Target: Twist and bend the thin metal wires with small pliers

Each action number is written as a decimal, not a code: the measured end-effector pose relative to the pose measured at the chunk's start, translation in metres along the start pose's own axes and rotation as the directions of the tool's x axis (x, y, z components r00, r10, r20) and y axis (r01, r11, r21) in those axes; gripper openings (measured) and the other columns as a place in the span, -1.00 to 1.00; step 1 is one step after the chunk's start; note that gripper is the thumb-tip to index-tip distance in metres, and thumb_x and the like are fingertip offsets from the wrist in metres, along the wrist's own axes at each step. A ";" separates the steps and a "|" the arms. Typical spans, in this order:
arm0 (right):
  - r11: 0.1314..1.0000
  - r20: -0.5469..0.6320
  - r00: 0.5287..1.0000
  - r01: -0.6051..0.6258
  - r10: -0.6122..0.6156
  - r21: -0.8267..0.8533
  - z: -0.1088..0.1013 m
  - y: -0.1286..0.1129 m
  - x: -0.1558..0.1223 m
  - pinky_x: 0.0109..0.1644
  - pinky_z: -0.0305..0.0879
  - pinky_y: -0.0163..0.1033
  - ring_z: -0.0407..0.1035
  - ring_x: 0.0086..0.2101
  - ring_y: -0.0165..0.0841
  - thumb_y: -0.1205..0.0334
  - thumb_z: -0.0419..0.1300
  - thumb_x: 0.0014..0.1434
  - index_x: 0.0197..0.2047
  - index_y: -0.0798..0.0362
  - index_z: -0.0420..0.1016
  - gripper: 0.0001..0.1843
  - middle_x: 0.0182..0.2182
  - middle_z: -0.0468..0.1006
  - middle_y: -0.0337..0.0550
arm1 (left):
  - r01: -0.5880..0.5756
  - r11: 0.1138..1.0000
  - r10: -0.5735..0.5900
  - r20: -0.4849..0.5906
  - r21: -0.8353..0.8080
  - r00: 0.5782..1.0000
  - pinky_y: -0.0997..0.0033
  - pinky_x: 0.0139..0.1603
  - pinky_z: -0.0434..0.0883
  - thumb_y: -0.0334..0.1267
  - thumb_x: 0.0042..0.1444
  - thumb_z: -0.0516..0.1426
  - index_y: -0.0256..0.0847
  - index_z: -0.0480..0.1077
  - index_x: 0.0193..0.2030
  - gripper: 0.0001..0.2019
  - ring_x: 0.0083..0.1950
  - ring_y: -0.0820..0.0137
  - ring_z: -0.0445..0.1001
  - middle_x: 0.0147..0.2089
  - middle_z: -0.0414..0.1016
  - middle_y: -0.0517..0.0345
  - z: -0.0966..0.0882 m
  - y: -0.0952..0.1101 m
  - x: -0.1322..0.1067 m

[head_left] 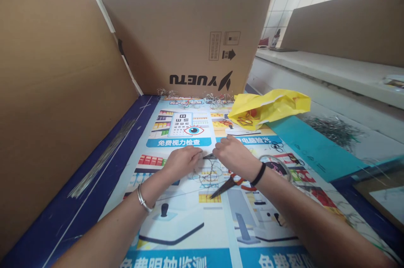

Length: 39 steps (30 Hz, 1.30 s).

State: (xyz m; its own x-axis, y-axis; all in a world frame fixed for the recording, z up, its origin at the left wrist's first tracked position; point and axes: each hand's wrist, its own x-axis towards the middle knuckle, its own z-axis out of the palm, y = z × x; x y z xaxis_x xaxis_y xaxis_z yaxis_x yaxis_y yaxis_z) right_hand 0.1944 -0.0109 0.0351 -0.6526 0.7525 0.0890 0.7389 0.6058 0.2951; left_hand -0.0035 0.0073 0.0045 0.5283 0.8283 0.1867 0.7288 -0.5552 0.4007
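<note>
My right hand [234,154] is closed in a fist around a dark, pointed tool [208,156]. Only the tool's narrow tip shows, and it points left towards my other hand. Opposite it, my left hand [182,163] is closed in a pinch at the edge of a loose tangle of thin wire [206,174]. The exact spot where the fingers meet the wire is hidden. Below my right hand lie scissors [225,186] with dark blades and orange-red handles, partly covered by my forearm.
A printed poster sheet [202,213] covers the table. Long straight wires [104,154] lie at left. A yellow bag [271,106] with reddish loops sits at back right, near a turquoise board [312,146] and a wire heap [331,131]. Cardboard panels [176,41] stand behind and left.
</note>
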 end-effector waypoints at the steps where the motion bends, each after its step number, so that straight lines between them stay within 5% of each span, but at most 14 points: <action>1: 1.000 -0.004 1.000 0.004 -0.004 0.002 0.000 0.000 0.000 -0.28 -0.09 -0.20 0.24 -0.37 -0.32 0.38 0.12 0.10 -0.45 0.11 0.40 -0.89 -0.49 0.44 -0.11 | 0.002 1.000 -0.002 -0.007 -0.010 1.000 0.49 -0.28 0.26 -0.25 0.14 -0.05 -0.08 0.45 -0.26 -0.76 -0.24 0.40 0.41 -0.29 0.49 0.20 0.001 -0.001 0.000; 9: 1.000 -0.041 0.999 0.025 -0.025 0.007 -0.001 0.000 0.001 -0.28 -0.12 -0.20 0.21 -0.36 -0.34 0.38 0.10 0.11 -0.43 0.11 0.38 -0.90 -0.48 0.43 -0.12 | 0.024 0.997 -0.021 -0.037 0.073 0.999 0.51 -0.42 0.13 -0.27 0.12 -0.06 -0.16 0.36 -0.48 -0.76 -0.37 0.45 0.37 -0.41 0.46 0.23 0.000 -0.001 0.001; 23: 1.000 -0.014 1.000 -0.013 0.013 0.017 0.007 0.004 0.001 -0.27 -0.11 -0.20 0.24 -0.33 -0.31 0.39 0.09 0.09 -0.42 0.11 0.41 -0.90 -0.44 0.45 -0.08 | -0.034 0.999 0.035 0.011 -0.024 0.999 0.52 -0.41 0.13 -0.30 0.07 -0.06 -0.18 0.35 -0.51 -0.78 -0.44 0.48 0.30 -0.49 0.39 0.24 -0.001 -0.008 0.003; 39: 0.999 0.092 0.995 -0.045 0.042 0.025 -0.021 -0.021 -0.005 -0.30 -0.07 -0.19 0.27 -0.42 -0.29 0.48 0.10 0.00 -0.49 0.10 0.39 -0.87 -0.51 0.44 -0.08 | -0.055 0.995 0.054 0.014 0.079 0.998 0.50 -0.37 0.16 -0.32 0.06 -0.05 -0.17 0.36 -0.49 -0.79 -0.35 0.44 0.35 -0.42 0.45 0.19 -0.004 -0.002 0.001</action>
State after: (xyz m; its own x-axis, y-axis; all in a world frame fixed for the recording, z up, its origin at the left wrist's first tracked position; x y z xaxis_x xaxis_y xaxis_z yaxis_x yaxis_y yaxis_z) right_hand 0.1786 -0.0328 0.0482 -0.6024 0.7981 0.0139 0.7713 0.5776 0.2673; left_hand -0.0068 0.0093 0.0078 0.5728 0.7962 0.1949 0.7310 -0.6038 0.3180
